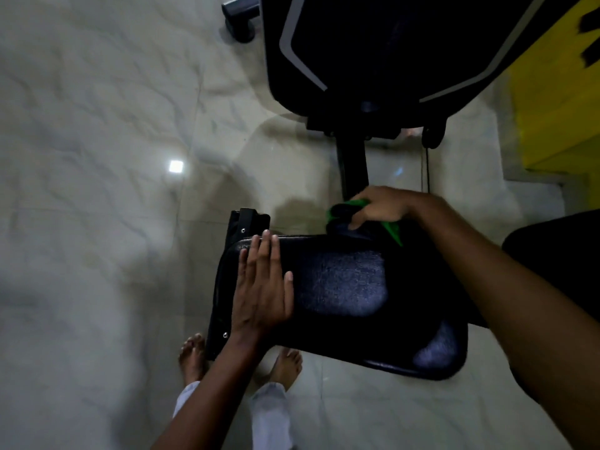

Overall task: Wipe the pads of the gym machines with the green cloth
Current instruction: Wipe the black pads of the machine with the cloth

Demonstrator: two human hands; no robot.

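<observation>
Here the left hand (pixel 263 284) lay flat on the near-left part of the black seat pad (pixel 350 287), fingers (pixel 259 251) straight and close together, steadying it. The right hand (pixel 380 207) worked at the pad's far edge, its fingers curled round the bunched green cloth (pixel 391 230) and pressing it against the rim just where the machine's post (pixel 352 164) rose behind the pad.

To do this stroke well, I would judge, the cloth should be drawn along the whole far rim and then back across the pad's top in overlapping passes (the broad middle of the pad looked untouched by the cloth at this moment), with the flat hand keeping the pad from rocking.

Much of the cloth was hidden under the right hand, so its fold could not be read. The dark back pad (pixel 389 43) beyond the seat pad was cut off at the top, and the whole view was somewhat blurred.
</observation>
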